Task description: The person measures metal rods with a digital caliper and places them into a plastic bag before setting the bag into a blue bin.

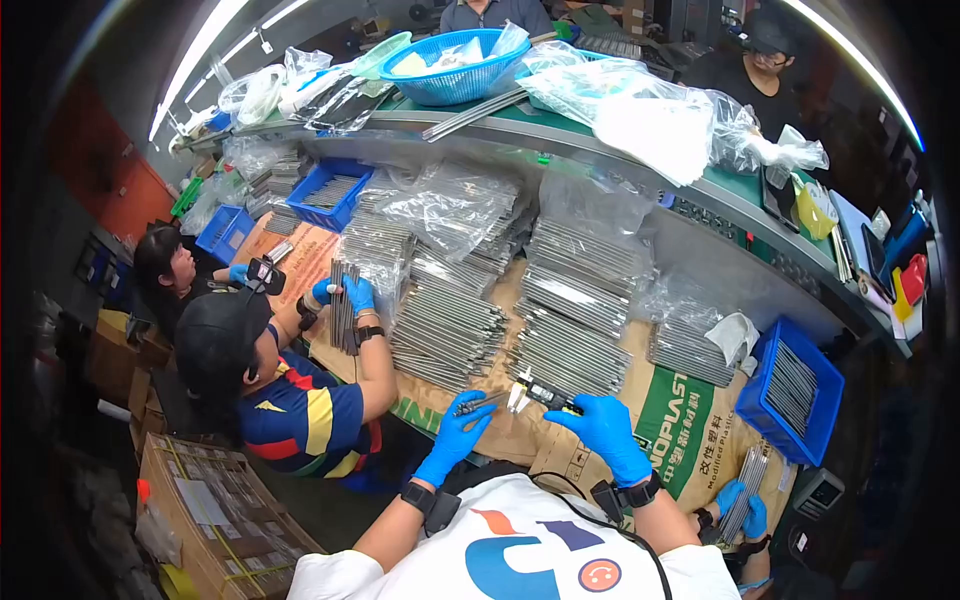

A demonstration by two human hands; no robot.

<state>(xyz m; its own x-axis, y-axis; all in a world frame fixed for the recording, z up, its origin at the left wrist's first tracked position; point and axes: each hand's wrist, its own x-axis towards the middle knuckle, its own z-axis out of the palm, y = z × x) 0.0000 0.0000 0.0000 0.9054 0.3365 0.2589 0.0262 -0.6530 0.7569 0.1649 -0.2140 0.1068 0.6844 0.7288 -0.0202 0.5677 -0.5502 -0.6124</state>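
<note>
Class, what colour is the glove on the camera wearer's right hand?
The right hand wears a bright blue glove, shown best in the head view.

Dk grey wall (110, 75) w/ red-orange panel (130, 200) L, strip lts (190, 62) o/head, green-topped shelf (385, 122) across bk.

From my head, the wide fisheye looks down and forward. It sees the worktop (511, 437) from close above.

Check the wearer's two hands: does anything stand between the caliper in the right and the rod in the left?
Nothing visible does. The caliper in the right hand sits close to the rod in the left hand; whether they touch is unclear. The rod piles lie beyond them, not between.
</note>
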